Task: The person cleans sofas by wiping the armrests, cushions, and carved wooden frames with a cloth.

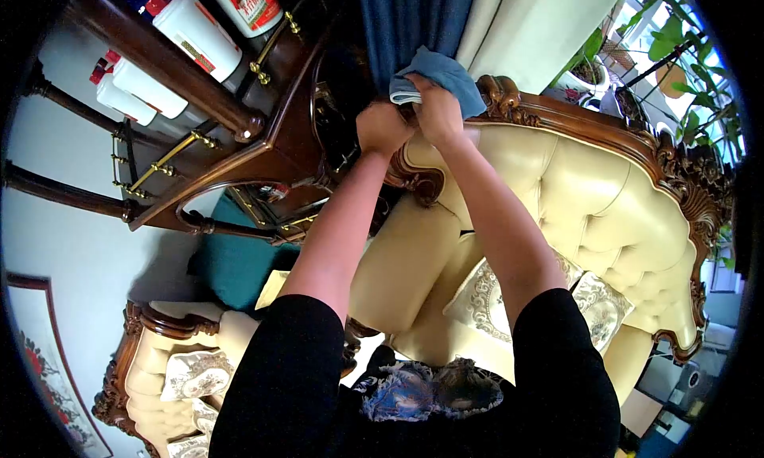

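Note:
My right hand [437, 110] is closed on a folded blue cloth [446, 70], which bunches up over and past my fingers, near the curtains. Right beside it, my left hand [384, 128] is curled into a closed shape; whatever it grips is hidden. Both arms stretch far forward, above the corner between a dark wooden shelf unit [263, 152] and a cream tufted sofa [549, 159]. The sofa's carved wooden frame [593, 118] runs just to the right of the cloth.
White bottles with red caps [197, 36] stand on the shelf behind brass rails [179, 157]. Blue curtains [414, 16] hang ahead, with potted plants [585, 68] at the right. Patterned cushions [485, 299] lie on the sofa. A second cream sofa [147, 370] is at lower left.

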